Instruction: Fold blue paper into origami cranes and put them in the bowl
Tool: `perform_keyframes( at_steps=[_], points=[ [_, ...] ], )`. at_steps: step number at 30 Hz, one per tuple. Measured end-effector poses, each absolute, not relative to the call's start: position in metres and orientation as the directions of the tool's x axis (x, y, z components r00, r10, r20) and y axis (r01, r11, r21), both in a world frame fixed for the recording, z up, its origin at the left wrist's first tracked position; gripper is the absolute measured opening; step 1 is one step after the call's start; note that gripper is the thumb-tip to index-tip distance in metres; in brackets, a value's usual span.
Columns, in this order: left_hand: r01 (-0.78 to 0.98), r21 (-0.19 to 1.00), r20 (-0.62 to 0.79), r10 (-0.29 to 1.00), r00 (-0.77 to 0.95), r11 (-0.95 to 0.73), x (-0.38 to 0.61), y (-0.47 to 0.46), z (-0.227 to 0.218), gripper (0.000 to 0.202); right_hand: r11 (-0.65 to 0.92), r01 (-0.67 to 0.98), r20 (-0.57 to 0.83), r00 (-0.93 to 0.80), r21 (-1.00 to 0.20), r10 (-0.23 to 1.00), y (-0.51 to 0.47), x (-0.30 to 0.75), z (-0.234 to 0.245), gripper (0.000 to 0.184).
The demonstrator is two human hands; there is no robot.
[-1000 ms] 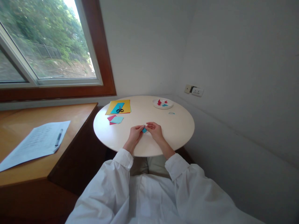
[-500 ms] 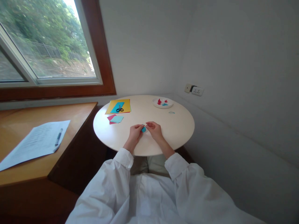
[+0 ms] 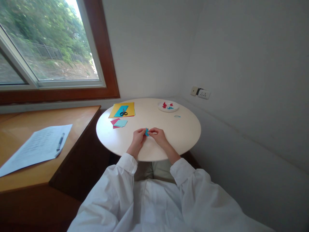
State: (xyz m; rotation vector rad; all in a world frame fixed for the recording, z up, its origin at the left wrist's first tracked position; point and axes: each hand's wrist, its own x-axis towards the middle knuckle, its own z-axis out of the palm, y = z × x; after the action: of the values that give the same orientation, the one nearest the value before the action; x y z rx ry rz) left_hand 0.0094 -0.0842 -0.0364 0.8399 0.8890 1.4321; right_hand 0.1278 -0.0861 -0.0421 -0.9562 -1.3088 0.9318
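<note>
A small folded piece of blue paper [image 3: 146, 132] is pinched between my two hands above the round white table [image 3: 183, 135]. My left hand [image 3: 138, 137] grips its left side with closed fingers. From the right, my right hand [image 3: 156, 135] holds it by the fingertips, and both hands meet near the table's front middle. White sleeves cover both arms.
Black scissors [image 3: 124, 112] lie on yellow and blue sheets [image 3: 130, 110] at the back left, with pink and light blue squares [image 3: 119, 123] beside them. A white plate [image 3: 168, 106] holds red and blue folded bits. A wooden ledge [image 3: 79, 122] at the left carries printed paper [image 3: 36, 146] and a pen [image 3: 60, 142].
The hands drew closer together and the blue paper turned and rose slightly between the fingertips. Nothing else moved.
</note>
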Motion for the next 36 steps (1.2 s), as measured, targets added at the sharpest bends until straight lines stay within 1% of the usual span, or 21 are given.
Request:
perform_keyframes(
  at_steps=[4,9,16,22,28,32,36],
  points=[
    [-0.446,0.895,-0.003,0.999,-0.042,-0.016,0.01,-0.085,-0.036,0.023,0.323,-0.042,0.322,0.028,-0.946,0.946,-0.086,0.128,-0.043,0.024],
    [-0.449,0.893,-0.006,0.999,-0.041,-0.013,0.011,-0.085,-0.036,0.026,0.316,-0.045,0.314,0.05,-0.948,0.948,-0.085,0.128,-0.045,0.026],
    [-0.474,0.88,-0.003,1.0,-0.009,-0.002,0.01,-0.089,-0.032,0.025,0.324,-0.025,0.317,0.151,-0.946,0.936,-0.078,0.13,-0.049,0.028],
    [-0.497,0.867,0.007,1.0,-0.018,-0.015,0.01,-0.093,-0.029,0.03,0.346,-0.041,0.327,0.24,-0.937,0.914,-0.075,0.131,-0.05,0.028],
    [-0.453,0.891,0.033,0.999,-0.022,-0.04,0.011,-0.094,-0.031,0.034,0.354,-0.08,0.321,0.27,-0.932,0.908,-0.074,0.131,-0.051,0.031],
    [-0.411,0.91,0.042,0.998,-0.04,-0.055,0.01,-0.093,-0.032,0.032,0.351,-0.101,0.313,0.276,-0.931,0.909,-0.074,0.131,-0.052,0.035],
    [-0.381,0.923,0.044,0.998,-0.047,-0.058,0.01,-0.093,-0.031,0.03,0.352,-0.113,0.315,0.253,-0.929,0.915,-0.075,0.129,-0.052,0.032]
  ],
)
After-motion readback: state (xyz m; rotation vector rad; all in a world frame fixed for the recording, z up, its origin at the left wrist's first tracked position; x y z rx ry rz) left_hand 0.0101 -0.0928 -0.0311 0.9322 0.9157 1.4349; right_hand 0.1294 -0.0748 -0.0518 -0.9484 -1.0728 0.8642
